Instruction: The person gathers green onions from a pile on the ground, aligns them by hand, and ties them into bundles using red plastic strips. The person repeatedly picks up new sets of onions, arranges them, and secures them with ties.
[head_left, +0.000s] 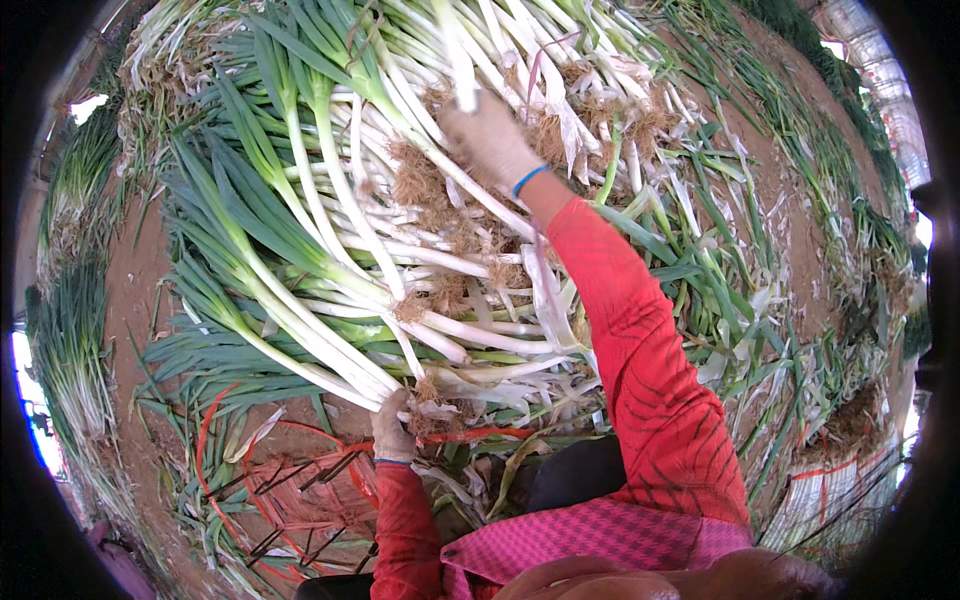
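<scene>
My left hand (394, 429), in a pale glove with a blue cuff, grips a small bunch of long green onions (315, 319) near their root ends. Their white stalks slant up and left to dark green leaves. Farther out, my right hand (489, 141), gloved too and blurred, is over a large heap of green onions (420, 240). A thick white onion stalk (459, 56) runs up from its fingers, which look closed around it. Brown roots (416, 176) show throughout the heap. The fingertips of both hands are partly hidden.
Beside my left forearm lies a bundle of red strapping (307, 491) with dark rods. Loose leaves and peelings (720, 300) litter the soil at right. More onions (71, 337) lie along the left. A whitish bundle with an orange band (825, 487) is at lower right.
</scene>
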